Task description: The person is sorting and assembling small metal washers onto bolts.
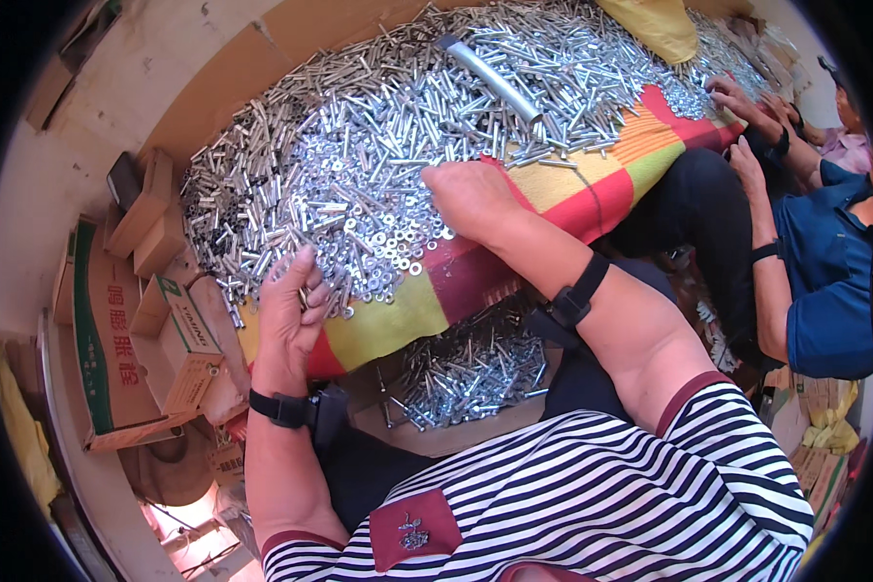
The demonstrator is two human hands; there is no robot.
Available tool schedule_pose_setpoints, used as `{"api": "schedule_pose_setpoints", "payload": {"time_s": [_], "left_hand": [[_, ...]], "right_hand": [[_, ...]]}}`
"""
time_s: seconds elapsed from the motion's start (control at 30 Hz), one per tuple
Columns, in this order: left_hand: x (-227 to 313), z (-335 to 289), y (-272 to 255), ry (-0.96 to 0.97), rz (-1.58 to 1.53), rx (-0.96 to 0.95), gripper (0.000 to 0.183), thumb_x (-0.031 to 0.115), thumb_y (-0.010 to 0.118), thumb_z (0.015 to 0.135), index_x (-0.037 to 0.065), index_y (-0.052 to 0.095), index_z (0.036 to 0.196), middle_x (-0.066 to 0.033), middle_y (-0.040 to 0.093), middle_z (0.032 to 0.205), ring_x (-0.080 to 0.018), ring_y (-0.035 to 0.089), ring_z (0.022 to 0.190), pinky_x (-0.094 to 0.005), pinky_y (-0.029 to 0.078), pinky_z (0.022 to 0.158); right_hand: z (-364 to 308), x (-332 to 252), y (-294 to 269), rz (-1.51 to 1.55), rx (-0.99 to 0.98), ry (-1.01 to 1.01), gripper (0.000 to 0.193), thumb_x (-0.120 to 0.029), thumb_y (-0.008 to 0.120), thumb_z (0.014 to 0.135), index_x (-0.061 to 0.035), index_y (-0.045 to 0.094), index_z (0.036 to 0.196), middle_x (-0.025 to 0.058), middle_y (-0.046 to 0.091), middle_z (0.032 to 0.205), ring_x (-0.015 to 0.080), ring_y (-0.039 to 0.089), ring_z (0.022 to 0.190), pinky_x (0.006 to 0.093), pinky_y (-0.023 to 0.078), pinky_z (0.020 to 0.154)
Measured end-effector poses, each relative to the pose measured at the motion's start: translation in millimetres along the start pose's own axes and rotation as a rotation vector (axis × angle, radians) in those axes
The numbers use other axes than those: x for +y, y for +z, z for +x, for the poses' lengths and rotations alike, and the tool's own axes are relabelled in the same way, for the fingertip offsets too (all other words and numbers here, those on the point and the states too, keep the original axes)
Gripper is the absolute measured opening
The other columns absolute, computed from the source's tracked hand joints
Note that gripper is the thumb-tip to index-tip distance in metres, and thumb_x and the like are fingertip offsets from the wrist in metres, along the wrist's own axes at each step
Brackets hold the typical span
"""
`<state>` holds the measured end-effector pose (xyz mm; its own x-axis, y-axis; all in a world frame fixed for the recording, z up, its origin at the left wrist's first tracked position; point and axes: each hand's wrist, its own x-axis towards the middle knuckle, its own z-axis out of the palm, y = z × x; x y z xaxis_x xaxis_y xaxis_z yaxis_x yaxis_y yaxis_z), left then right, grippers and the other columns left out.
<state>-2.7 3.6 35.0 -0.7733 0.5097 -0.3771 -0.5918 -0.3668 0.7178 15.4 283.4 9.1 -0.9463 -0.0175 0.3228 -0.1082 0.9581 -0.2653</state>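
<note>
My left hand (pixel 293 296) is at the near left edge of a heap of metal pieces, palm turned up and fingers curled in. Whatever lies in those fingers is too small to name. Over the middle of the heap's near side, my right hand (pixel 468 197) is closed, knuckles up; its fingertips and anything in them are hidden. Loose washers (pixel 390 241) spread between the two hands. Behind them rises a thick bank of silvery metal sleeves (pixel 359 136). A checked cloth (pixel 403 315) in red, yellow and green runs along the near edge under the pieces.
A metal tube (pixel 495 80) lies on the heap. Below the cloth, before my lap, a cardboard box (pixel 446 441) holds many bolts (pixel 485 383). Open cartons (pixel 131 339) stand at the left. At the right, a person in a blue shirt (pixel 829 291) reaches to the heap beside another person.
</note>
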Motion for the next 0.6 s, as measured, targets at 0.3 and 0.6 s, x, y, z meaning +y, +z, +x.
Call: {"api": "schedule_pose_setpoints", "payload": {"time_s": [0.3, 0.6], "left_hand": [[-30, 4, 11, 0.445, 1.763, 0.38, 0.028, 0.017, 0.077, 0.066, -0.002, 0.066, 0.083, -0.0246, 0.064, 0.077, -0.0416, 0.062, 0.074, -0.0434, 0.05, 0.067], [-18, 2, 20, -0.033, 0.465, 0.197, 0.023, 0.016, 0.07, 0.08, 0.002, 0.061, 0.095, -0.0099, 0.065, 0.077, -0.0083, 0.047, 0.048, -0.0227, 0.031, 0.036]], "right_hand": [[3, -17, -13, 0.13, 0.074, -0.021, 0.013, -0.011, 0.057, 0.076, -0.0001, 0.055, 0.083, 0.0222, 0.061, 0.068, 0.0398, 0.062, 0.067, 0.0508, 0.048, 0.062], [-16, -55, -11, 1.301, -0.001, 0.138, 0.01, -0.008, 0.053, 0.093, 0.0014, 0.056, 0.096, 0.0081, 0.064, 0.075, 0.0094, 0.062, 0.062, 0.0238, 0.051, 0.054]]}}
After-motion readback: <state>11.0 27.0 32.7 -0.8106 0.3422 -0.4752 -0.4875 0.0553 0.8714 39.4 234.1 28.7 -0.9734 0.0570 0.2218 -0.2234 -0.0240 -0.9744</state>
